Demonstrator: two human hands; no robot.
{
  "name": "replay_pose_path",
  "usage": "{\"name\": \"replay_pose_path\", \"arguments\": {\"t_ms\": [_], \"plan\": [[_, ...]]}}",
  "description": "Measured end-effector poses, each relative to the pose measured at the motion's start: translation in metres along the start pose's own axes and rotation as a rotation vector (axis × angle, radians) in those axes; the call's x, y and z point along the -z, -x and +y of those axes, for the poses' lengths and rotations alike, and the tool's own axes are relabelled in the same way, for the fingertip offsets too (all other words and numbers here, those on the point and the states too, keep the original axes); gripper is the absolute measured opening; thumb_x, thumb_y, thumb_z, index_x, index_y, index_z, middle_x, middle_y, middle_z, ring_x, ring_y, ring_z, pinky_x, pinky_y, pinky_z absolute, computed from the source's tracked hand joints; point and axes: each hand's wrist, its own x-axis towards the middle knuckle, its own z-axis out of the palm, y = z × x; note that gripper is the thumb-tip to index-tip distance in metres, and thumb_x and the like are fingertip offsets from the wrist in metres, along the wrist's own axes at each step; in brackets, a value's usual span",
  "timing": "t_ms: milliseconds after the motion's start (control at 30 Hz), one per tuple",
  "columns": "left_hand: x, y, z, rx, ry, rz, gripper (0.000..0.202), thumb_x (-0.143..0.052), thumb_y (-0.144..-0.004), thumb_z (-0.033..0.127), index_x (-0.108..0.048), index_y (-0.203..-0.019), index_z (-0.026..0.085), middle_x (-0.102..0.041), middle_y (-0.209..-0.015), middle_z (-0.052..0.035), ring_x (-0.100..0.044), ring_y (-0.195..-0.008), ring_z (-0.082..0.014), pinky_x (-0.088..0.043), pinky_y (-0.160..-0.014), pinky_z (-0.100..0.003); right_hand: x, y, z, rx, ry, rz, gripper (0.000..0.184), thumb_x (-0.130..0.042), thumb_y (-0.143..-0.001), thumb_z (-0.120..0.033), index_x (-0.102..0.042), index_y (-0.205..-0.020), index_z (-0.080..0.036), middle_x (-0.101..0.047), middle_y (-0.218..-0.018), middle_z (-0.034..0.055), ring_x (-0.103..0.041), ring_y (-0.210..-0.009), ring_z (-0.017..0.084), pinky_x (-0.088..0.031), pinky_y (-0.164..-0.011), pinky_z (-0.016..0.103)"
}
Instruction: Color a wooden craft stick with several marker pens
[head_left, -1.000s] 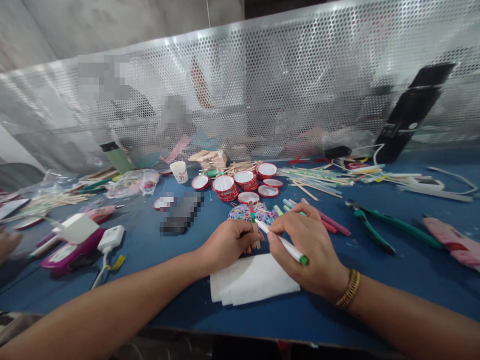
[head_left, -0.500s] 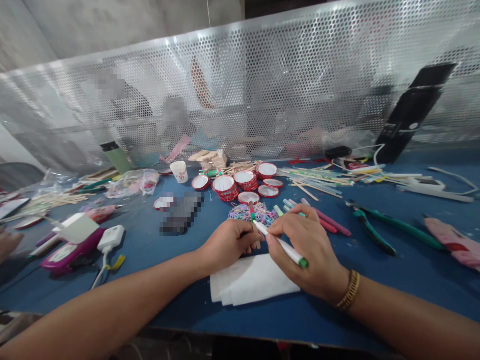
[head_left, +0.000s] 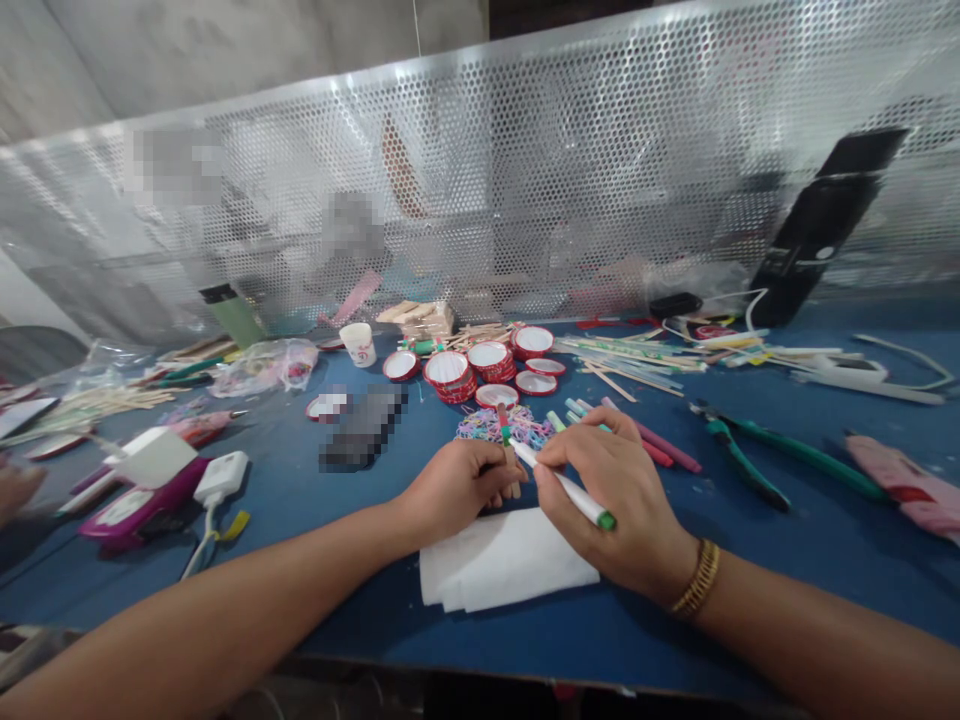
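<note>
My left hand (head_left: 466, 482) is closed in a pinch around a thin wooden stick (head_left: 504, 418), whose upper end is coloured red and green. In my right hand (head_left: 611, 490) is a white marker with a green end (head_left: 577, 497), held like a pen. Its tip is at the green part of the stick; whether they touch is hard to tell. Beneath both hands lies a folded white cloth or paper (head_left: 510, 570). Just beyond them is a heap of pastel loops (head_left: 480, 425), and several coloured markers (head_left: 679, 450) lie beside my right hand.
Behind the heap are red-rimmed round tins (head_left: 489, 358) and a paper cup (head_left: 358, 345). Green-handled pliers (head_left: 750, 470) and a pink tool (head_left: 907, 480) lie right. A phone (head_left: 365, 428) and a white adapter (head_left: 223, 477) are left. A perforated metal screen (head_left: 450, 150) closes the back.
The marker's tip has shifted very slightly on the stick's green part. Both hands keep their grips and nearly the same places.
</note>
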Motion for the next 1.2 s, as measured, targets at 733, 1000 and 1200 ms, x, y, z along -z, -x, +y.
{"name": "replay_pose_path", "arguments": {"t_ms": [733, 1000, 1200], "plan": [[0.0006, -0.0006, -0.0027, 0.003, -0.026, -0.005, 0.028, -0.051, -0.089, 0.031, -0.059, -0.067, 0.016, -0.057, -0.062, 0.0024, -0.051, -0.056, -0.0085, -0.041, -0.054, -0.019, 0.0006, 0.0001, 0.0007, -0.014, -0.01, 0.007, 0.008, -0.054, -0.084, -0.013, -0.054, -0.081, -0.02, -0.063, -0.07, -0.001, -0.059, -0.065, 0.015, -0.038, -0.085, 0.041], [0.0002, 0.0004, 0.001, 0.005, -0.047, 0.003, 0.029, -0.052, -0.089, 0.032, -0.059, -0.066, 0.016, -0.057, -0.063, 0.0016, -0.051, -0.056, -0.0088, -0.041, -0.055, -0.02, 0.001, 0.001, 0.0021, -0.013, 0.002, 0.019, 0.007, -0.054, -0.083, -0.014, -0.054, -0.079, -0.02, -0.062, -0.069, -0.0015, -0.058, -0.064, 0.015, -0.038, -0.085, 0.041], [0.0002, 0.0003, 0.0011, 0.022, -0.039, 0.015, 0.028, -0.054, -0.088, 0.032, -0.059, -0.065, 0.016, -0.057, -0.06, 0.0022, -0.051, -0.055, -0.0092, -0.042, -0.054, -0.02, -0.0004, 0.0018, -0.0016, -0.005, -0.013, -0.001, 0.008, -0.053, -0.084, -0.014, -0.054, -0.08, -0.02, -0.062, -0.068, -0.002, -0.057, -0.064, 0.014, -0.037, -0.088, 0.042]]}}
